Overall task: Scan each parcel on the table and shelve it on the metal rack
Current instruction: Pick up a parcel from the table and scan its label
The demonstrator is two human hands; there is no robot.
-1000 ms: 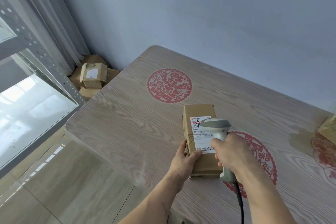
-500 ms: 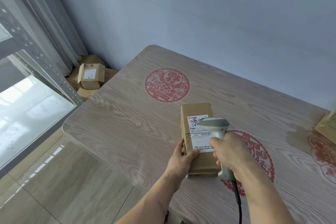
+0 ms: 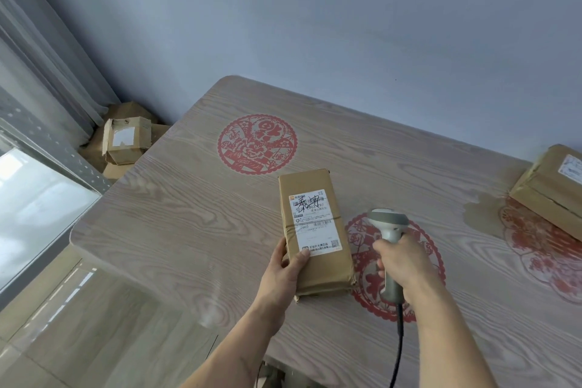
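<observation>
At the far left stands the metal rack (image 3: 47, 148), its perforated grey upright slanting across the corner beside a pale curtain (image 3: 37, 72). On the floor behind it, against the wall, lies a pile of cardboard boxes (image 3: 124, 138); three can be counted, though how many more lie under them cannot be told, and what is in them does not show.

The wooden table (image 3: 163, 230) carries three round red paper-cut patterns. One long brown parcel (image 3: 315, 230) lies flat near the table's near edge, its white shipping label facing up. The left hand (image 3: 283, 271) grips the parcel's near left corner, thumb on top at the label's lower edge, fingers curled around the side.

Just to the right of the parcel, apart from it, the right hand (image 3: 406, 264) is clenched around the handle of a grey barcode scanner (image 3: 389, 224), whose head points away from the person over the middle red pattern. Its black cable (image 3: 398, 343) hangs down toward the lower edge of the view.

At the far right edge a second parcel (image 3: 554, 186) rests on the table, partly out of view, well apart from both hands.
</observation>
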